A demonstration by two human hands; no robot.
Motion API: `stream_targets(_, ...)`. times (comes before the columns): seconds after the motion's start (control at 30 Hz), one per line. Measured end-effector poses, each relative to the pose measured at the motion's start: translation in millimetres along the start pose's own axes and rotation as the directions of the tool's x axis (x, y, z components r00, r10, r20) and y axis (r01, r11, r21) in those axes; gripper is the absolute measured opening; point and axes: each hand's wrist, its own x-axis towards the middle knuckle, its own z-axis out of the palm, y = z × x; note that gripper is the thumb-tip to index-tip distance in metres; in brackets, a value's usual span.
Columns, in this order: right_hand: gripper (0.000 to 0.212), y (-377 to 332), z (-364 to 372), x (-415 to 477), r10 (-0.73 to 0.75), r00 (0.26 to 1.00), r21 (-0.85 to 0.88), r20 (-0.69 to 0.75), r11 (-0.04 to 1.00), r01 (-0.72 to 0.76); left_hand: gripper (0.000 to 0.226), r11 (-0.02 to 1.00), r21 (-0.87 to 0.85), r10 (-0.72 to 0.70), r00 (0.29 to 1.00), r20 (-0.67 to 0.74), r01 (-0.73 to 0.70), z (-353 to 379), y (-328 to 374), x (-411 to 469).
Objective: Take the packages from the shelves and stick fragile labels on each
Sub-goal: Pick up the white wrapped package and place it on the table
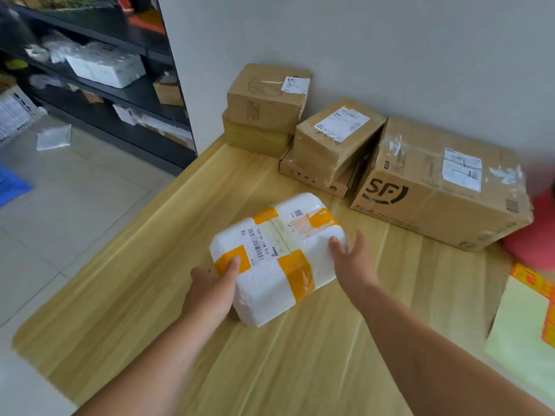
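Observation:
A white foam package (270, 283) bound with orange tape and bearing a barcode label sits over the middle of the wooden table (150, 295). My left hand (214, 283) grips its near left corner, thumb on top. My right hand (353, 259) holds its right side, fingers wrapped around the edge. Whether the package rests on the table or hovers just above it, I cannot tell. A sheet of orange-red labels (537, 295) on pale yellow backing lies at the table's right edge.
Several cardboard boxes line the wall at the table's back, the biggest an SF box (435, 199). A pink object (537, 235) sits at far right. Black shelves (120, 94) with more packages stand at left over a tiled floor.

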Motion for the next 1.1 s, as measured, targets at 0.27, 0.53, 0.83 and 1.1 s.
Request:
stream_targets(0.27, 0.061, 9.2, 11.0, -39.6, 0.305, 0.951, 0.266, 0.055, 0.913, -0.309, 0.073, 0.743, 0.505, 0.405, 0.896, 0.184, -0.44, -5.3, 70.9, 31.9)
stream_targets(0.53, 0.031, 26.7, -39.5, -27.4, 0.244, 0.97, 0.254, -0.02, 0.939, -0.231, 0.06, 0.638, 0.543, 0.396, 0.838, 0.376, -0.546, 46.8, 61.5, -25.1)
stream_targets(0.83, 0.07, 65.6, -108.5, -23.5, 0.175, 0.981, 0.058, -0.083, 0.984, -0.171, 0.077, 0.531, 0.626, 0.548, 0.795, 0.261, -0.572, 91.2, 67.0, -68.2)
stream_targets(1.1, 0.06, 151.8, -217.7, -36.9, 0.247, 0.884, 0.0, -0.397, 0.963, -0.269, 0.077, 0.001, 0.346, 0.729, 0.237, 0.643, -0.938, 190.4, 95.9, -169.7)
